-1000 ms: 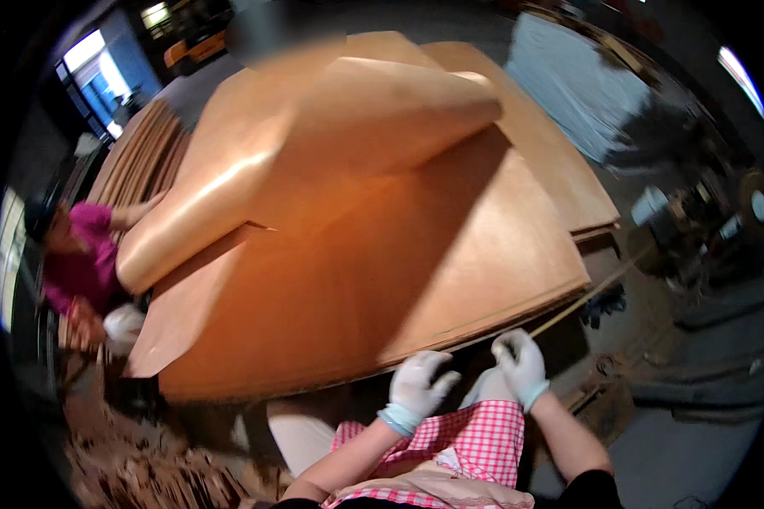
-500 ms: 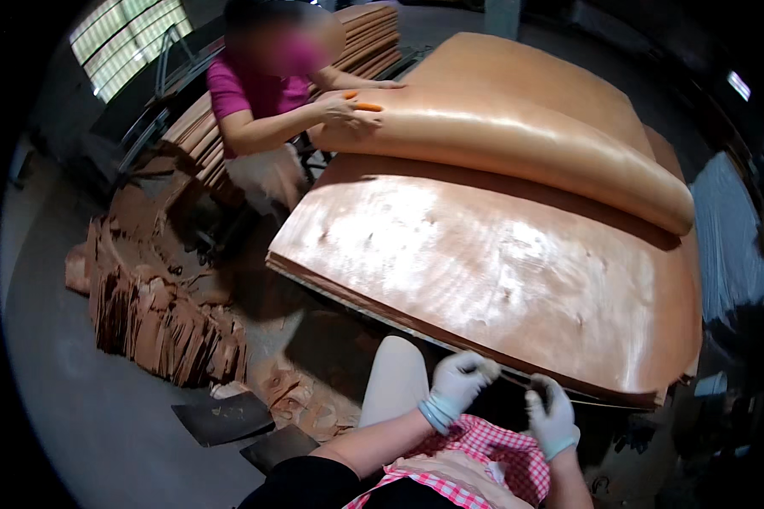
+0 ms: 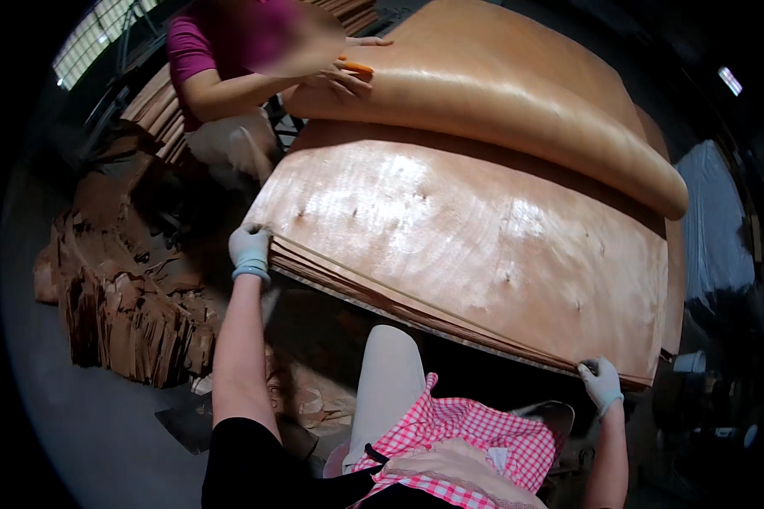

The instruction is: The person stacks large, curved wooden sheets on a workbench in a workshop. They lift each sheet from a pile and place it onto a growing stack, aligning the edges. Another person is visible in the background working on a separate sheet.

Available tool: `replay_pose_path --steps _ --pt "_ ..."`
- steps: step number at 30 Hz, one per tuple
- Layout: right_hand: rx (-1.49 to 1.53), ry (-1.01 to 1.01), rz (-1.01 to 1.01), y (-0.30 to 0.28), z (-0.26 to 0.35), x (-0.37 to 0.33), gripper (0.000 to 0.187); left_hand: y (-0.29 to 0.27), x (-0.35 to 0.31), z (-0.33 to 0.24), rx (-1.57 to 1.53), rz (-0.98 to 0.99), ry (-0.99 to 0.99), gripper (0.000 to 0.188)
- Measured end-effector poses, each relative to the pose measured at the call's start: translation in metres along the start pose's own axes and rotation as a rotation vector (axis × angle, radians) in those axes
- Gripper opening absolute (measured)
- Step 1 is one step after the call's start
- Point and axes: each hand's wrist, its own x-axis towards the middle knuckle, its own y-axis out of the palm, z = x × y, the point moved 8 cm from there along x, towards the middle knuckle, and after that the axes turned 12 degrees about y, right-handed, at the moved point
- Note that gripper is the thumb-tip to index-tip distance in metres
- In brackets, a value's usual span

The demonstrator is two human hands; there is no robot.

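Stretched out at the far left corner of a stack of thin wood veneer, my left hand [image 3: 250,246], in a white glove, is closed on the edge of the top veneer sheet [image 3: 458,254]. My right hand [image 3: 601,382], also gloved, pinches the same near edge close to its right corner. Between them the sheet's edge looks slightly raised over the layers below. Farther back, a large veneer roll [image 3: 518,110] is folded over on top of the stack. Fingertips of both hands are partly hidden by the sheet or glove.
Across the stack's left side, a person in a magenta shirt [image 3: 199,51] rests both hands on the roll, one with an orange tool [image 3: 356,67]. Broken veneer scraps [image 3: 119,314] stand piled on the floor at left. A plastic-wrapped stack [image 3: 713,220] is at right.
My hands were close together in front of the stack; they have spread wide apart and taken hold of the sheet's near edge. The view has shifted slightly.
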Motion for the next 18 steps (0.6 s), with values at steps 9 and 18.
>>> replay_pose_path --steps 9,18 --pt "-0.169 0.131 0.089 0.025 0.011 0.025 0.037 0.025 0.007 0.021 0.172 0.105 0.054 0.029" --pt "-0.093 0.36 0.191 0.028 -0.028 0.045 0.032 0.039 0.016 0.06 0.059 0.077 -0.059 0.033"
